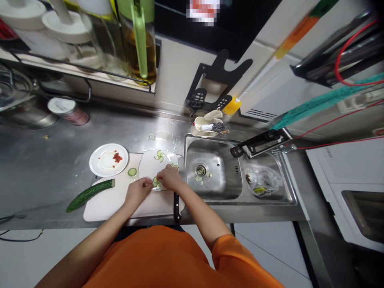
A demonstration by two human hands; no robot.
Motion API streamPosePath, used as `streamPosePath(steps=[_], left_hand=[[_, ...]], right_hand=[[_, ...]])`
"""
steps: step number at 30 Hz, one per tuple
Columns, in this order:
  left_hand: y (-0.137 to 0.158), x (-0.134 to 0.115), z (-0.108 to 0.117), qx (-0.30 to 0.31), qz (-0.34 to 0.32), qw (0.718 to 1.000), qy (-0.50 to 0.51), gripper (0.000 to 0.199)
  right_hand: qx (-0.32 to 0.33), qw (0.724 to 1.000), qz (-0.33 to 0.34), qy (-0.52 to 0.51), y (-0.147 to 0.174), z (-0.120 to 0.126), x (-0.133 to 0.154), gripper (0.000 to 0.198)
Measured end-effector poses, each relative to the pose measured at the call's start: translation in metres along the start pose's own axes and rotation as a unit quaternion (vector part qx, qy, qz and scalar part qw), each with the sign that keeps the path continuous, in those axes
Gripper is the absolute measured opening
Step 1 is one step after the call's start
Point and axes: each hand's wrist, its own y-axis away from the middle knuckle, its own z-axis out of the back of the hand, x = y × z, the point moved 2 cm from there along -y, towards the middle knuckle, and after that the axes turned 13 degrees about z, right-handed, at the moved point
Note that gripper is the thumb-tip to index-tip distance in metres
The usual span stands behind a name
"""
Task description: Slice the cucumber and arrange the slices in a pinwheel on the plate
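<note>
A white square plate (147, 162) bears thin cucumber slices (159, 156) fanned out in small groups. Over its front half, my right hand (170, 178) has its fingertips pinched at a cucumber slice in the front group. My left hand (138, 193) is closed, thumb against fingers, at the plate's front left edge beside the same group; what it holds, if anything, is hidden. The plate rests on a pale cutting board (103, 206). A single cucumber slice (132, 172) lies left of the plate, and a cut cucumber (90, 195) lies across the board's left edge.
A round white plate (99, 160) with red bits stands behind the cucumber. A black-handled knife (177, 208) lies at the board's right. Further right is a steel sink (210, 190) with scraps near its drain and a plastic bag (265, 180) in the smaller basin.
</note>
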Motion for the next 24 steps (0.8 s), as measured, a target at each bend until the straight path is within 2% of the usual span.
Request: streamPosePath(steps=[11, 19, 24], left_hand=[[0.001, -0.003, -0.002, -0.012, -0.009, 0.999, -0.043, 0.017], [0.003, -0.008, -0.004, -0.036, -0.023, 0.992, -0.123, 0.016], [0.001, -0.007, -0.006, -0.057, -0.070, 0.985, -0.147, 0.018]], right_hand=[[0.003, 1.000, 0.009, 0.012, -0.003, -0.008, -0.003, 0.027], [-0.012, 1.000, 0.014, 0.023, -0.002, -0.011, -0.002, 0.025], [-0.022, 0.999, 0.019, 0.038, 0.001, -0.014, -0.001, 0.024]])
